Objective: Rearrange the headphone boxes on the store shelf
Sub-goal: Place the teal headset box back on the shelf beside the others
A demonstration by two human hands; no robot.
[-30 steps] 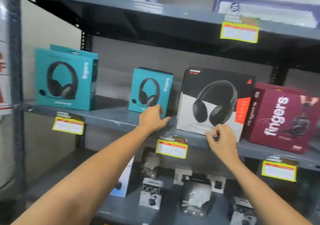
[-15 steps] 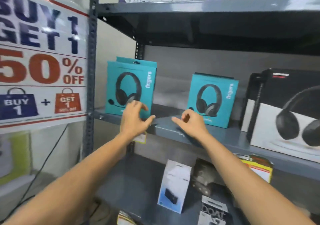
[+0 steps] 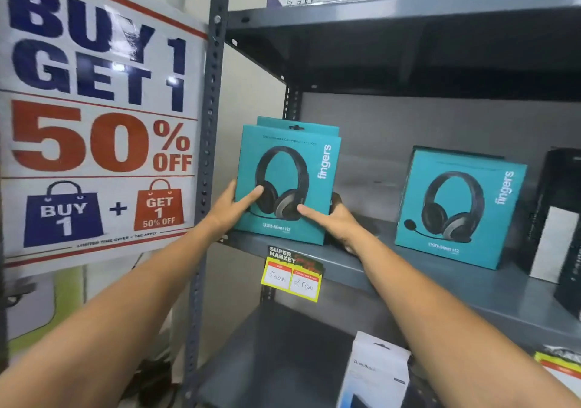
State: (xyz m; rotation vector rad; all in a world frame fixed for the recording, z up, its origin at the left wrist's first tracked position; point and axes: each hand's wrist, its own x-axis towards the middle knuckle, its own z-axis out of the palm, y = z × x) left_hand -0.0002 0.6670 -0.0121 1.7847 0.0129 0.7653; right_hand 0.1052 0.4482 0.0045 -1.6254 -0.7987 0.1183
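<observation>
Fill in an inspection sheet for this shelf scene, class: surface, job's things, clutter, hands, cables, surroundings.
Surface: grey metal shelf, yellow price tag on its front edge.
Job's things: front teal box at the left end, another teal box behind it; second teal box standing apart to the right.
Clutter: black-and-white box at far right; white package on the lower shelf.
Hands: left hand and right hand grip the front box's sides.
Cables: nothing seen.
Surroundings: sale poster left of the rack.
</observation>
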